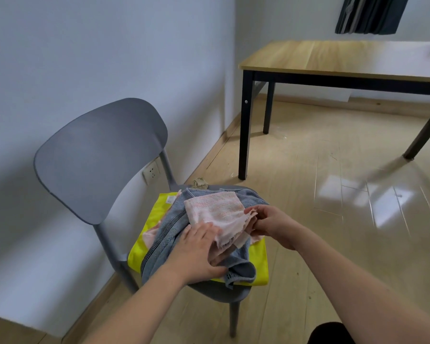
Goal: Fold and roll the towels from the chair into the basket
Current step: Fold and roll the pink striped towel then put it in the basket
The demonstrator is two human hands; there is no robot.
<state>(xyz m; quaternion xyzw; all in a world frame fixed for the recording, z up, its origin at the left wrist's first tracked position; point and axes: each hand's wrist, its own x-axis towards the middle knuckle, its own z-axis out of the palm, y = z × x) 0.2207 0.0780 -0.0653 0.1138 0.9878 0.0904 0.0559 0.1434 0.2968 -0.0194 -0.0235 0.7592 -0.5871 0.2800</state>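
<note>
Fingers, left hand (200, 247): straight and close together, laid flat on the near-left part of the pink towel (217, 214), thumb tucked out of sight beneath the cloth.
Fingers, right hand (271, 225): curled, pinching the right edge of the pink towel where its layers bunch.
Task cloth: pink towel on top of a heap, lying over a grey-blue towel (169, 234), itself over a yellow cloth (258, 264); more pink fabric showing at the left of the heap, beneath the grey-blue one.
Support: grey chair (99, 160), heap resting on its seat, near and low in view.
Step in hand: judged an early one, gathering or first-folding the top towel while the rest of the heap remains unsorted.
Next move: likely calls for lifting the pinched edge free of the heap, or drawing it across toward the flat hand to make a fold, then rolling.
Basket: not in view; location cannot be told.
Surroundings: wooden table (345, 55) with black legs, far right; wall socket (151, 172) behind the chair back; small crumpled scrap (201, 183) at the far edge of the seat; dark curtain (368, 13) at top right.
Obstacles: loose grey-blue towel directly beneath, liable to drag along with the pink one; little bare seat for folding.
</note>
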